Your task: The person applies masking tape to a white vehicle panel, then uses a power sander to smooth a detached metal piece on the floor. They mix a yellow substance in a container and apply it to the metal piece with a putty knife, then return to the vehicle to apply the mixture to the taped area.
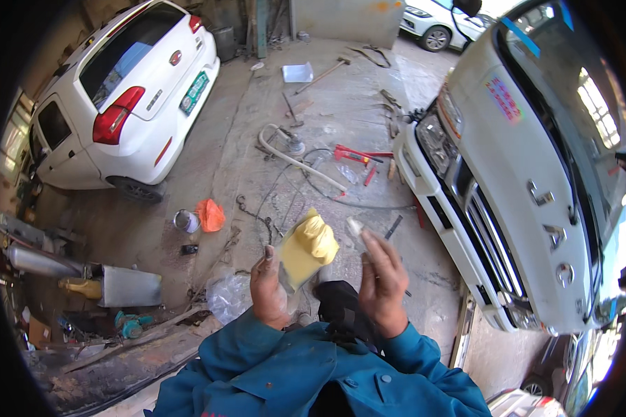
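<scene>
My left hand (268, 286) grips the edge of a flat board, mostly covered by yellow putty (311, 243). The putty is spread thin over the near part and heaped in a thick lump at the far end. To the right of the board, apart from it, my right hand (384, 279) is raised with its fingers closed together. A small pale thing (355, 226) shows at its fingertips, too blurred to name. Both forearms are in blue sleeves.
A white car (153, 90) stands at left, a white truck (487, 187) close at right. On the floor lie a hose (306, 167), a red jack (352, 154), a hammer (325, 75), an open can (186, 221), an orange bag (210, 215) and a clear plastic bag (228, 295).
</scene>
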`<action>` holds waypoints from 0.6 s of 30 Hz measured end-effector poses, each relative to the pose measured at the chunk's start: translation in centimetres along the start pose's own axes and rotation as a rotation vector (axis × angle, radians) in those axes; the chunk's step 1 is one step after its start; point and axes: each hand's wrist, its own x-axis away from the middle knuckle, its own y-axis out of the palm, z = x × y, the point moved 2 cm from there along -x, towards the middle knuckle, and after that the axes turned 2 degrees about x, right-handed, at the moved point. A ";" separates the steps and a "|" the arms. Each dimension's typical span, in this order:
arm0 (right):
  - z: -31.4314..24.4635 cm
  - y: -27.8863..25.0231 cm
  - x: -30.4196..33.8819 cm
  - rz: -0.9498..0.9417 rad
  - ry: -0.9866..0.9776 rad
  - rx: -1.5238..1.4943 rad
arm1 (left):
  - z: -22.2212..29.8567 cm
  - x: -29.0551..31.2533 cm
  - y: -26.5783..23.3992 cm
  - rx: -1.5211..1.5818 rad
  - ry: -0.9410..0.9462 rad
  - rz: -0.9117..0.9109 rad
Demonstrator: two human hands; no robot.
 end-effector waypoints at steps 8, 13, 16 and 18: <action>6.3 9.2 -13.1 -0.290 -0.303 0.124 | 2.1 -17.9 4.6 -0.021 0.157 0.119; 12.5 9.0 -24.5 -0.292 -0.130 -0.258 | 4.4 -26.6 9.5 -0.283 0.491 0.244; 14.4 9.3 -30.6 -0.190 -0.038 -0.331 | 4.2 -29.9 11.4 -0.680 0.664 0.152; 15.6 10.5 -32.7 -0.212 -0.103 -0.321 | 3.8 -32.8 13.4 -0.862 0.849 0.076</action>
